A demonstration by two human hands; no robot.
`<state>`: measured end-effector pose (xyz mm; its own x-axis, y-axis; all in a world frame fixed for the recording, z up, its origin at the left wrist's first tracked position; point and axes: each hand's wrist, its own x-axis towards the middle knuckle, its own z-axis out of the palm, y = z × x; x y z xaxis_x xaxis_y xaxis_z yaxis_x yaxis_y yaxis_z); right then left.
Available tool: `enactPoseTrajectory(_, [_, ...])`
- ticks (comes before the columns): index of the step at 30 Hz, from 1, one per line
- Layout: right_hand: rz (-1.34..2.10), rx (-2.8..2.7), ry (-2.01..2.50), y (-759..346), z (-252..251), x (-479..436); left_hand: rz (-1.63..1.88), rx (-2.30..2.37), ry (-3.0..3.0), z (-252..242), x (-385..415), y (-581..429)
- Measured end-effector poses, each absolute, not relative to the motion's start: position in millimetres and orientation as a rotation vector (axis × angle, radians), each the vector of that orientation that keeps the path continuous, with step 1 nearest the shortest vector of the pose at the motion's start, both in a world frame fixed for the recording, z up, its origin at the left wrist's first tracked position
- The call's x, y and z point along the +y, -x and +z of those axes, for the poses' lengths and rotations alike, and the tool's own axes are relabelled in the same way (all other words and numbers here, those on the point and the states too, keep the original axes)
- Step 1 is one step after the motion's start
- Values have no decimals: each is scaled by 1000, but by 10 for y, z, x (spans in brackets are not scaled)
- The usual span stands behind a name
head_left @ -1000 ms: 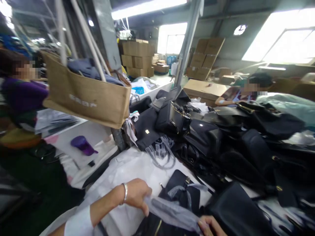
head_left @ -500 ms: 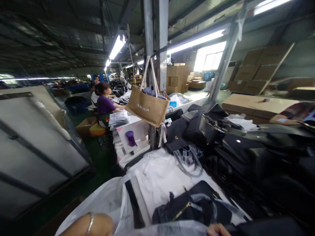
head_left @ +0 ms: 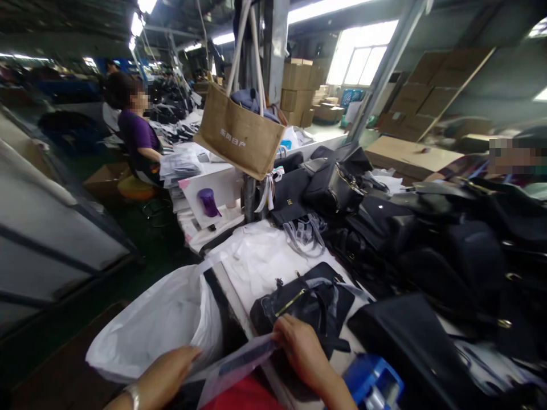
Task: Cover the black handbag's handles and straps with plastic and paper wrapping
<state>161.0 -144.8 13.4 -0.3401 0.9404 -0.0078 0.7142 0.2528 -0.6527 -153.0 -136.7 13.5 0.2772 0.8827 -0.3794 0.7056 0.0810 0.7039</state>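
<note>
Cluttered bench (head_left: 243, 279): your right hand (head_left: 301, 346) pinches the plastic strip (head_left: 243, 354), slanting near-left toward your left hand (head_left: 167, 371), grip unclear.

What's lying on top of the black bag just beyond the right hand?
Across the black bag lie dark straps and translucent plastic; a gold zip shows. The right hand covers part of its near side, and its underside is hidden.

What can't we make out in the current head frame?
Head view:
Left hand: its grip, hidden by the back of the hand.
White bag: part of its near rim, behind that hand.
Blue object: lower part, cut by the bottom edge.
Red item: same edge.
</note>
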Motion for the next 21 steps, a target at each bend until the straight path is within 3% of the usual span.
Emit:
enactPoseTrajectory(6, [777, -2147, 1583, -1310, 192, -1384, 346, 863, -1345, -168, -958, 532])
enactPoseTrajectory(12, [974, -2055, 1564, -1440, 211, -1310, 269, 887, -1176, -402, -849, 526])
enactPoseTrajectory(21, [1007, -2236, 1691, -1756, 302, -1143, 254, 946, -1266, -277, -791, 714])
